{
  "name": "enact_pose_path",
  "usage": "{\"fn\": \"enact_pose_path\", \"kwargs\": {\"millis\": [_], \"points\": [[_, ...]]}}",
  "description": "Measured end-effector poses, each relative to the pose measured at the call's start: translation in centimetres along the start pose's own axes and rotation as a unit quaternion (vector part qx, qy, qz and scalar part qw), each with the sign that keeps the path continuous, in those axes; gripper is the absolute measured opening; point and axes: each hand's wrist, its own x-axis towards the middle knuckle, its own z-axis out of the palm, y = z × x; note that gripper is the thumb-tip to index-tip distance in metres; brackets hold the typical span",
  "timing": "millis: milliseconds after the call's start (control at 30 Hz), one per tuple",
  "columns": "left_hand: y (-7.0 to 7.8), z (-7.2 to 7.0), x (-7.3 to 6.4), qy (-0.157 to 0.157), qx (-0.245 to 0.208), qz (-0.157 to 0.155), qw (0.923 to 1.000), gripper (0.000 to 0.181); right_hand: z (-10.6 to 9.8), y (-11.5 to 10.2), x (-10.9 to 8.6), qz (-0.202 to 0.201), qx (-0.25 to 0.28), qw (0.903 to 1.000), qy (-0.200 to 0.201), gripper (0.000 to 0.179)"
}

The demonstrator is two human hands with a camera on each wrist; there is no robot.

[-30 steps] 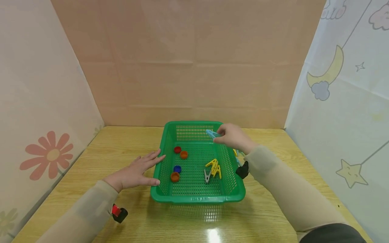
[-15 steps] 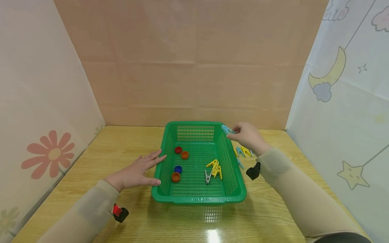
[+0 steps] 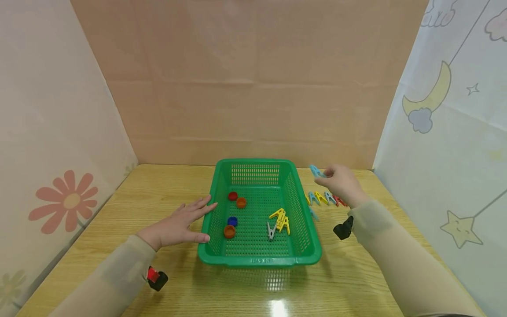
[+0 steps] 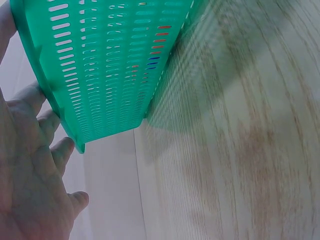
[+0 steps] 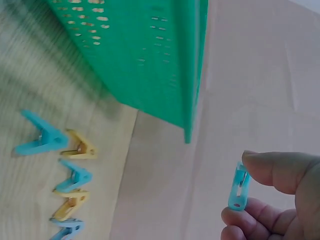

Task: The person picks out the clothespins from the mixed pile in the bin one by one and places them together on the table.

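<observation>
Green plastic mesh makes up the basket (image 3: 259, 259) that stands in the middle of the wooden desk (image 3: 119, 211). The right hand (image 3: 342, 182) hovers just beyond the basket's far right corner, its thumb and fingertips pinching a light blue clothespin (image 3: 315, 171), which hangs in the air above the desk, outside the basket. The right wrist view shows that grip plainly: the peg sits between the thumb and a finger. The left hand (image 3: 176, 224) lies flat on the desk with its fingers spread and straight, the fingertips touching the basket's left wall; it holds nothing.

Right of the basket, a row of clothespins (image 3: 325, 198) already lies on the desk, blue, yellow, grey and red, with another blue one (image 3: 313, 214) nearer the basket wall. Inside the basket there remain a yellow clothespin cluster (image 3: 280, 218), a grey clothespin (image 3: 270, 230) and four bottle caps (image 3: 233, 211), red, orange and blue. Judging by this, the pegs are being moved out to the desk: a good part of that lies done, one peg is in hand, and a few pegs wait in the basket. The caps look untouched.
</observation>
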Motion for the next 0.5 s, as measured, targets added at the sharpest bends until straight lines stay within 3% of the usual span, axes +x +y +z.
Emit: {"fn": "enact_pose_path", "kwargs": {"millis": [500], "points": [[0.0,0.0,-0.1,0.000,0.001,0.002,1.0000,0.087,3.1,4.9,-0.7,0.056,-0.012,0.9976,-0.038,0.041]]}}
